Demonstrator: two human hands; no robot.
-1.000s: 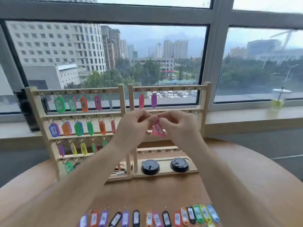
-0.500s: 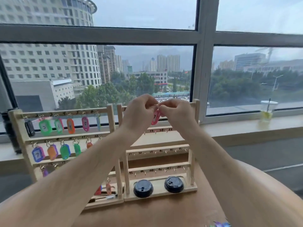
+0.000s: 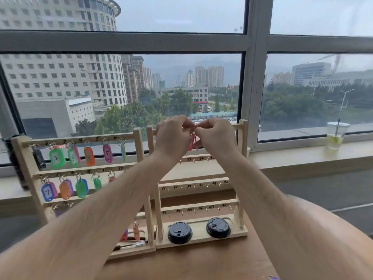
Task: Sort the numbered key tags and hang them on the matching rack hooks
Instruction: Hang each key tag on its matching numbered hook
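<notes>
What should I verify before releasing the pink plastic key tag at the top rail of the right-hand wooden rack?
1. Grip on the pink plastic key tag: ok, the left hand and right hand both pinch its top end.
2. Tag number: cannot tell, the tag hangs edge-on.
3. Ring seated on a hook of the right wooden rack: cannot tell, the hands hide it.
4. Matching hook number on the top rail: cannot tell, the labels are covered.
5. Rail numbered 37 to 42 below: ok, its visible hooks are bare.
</notes>
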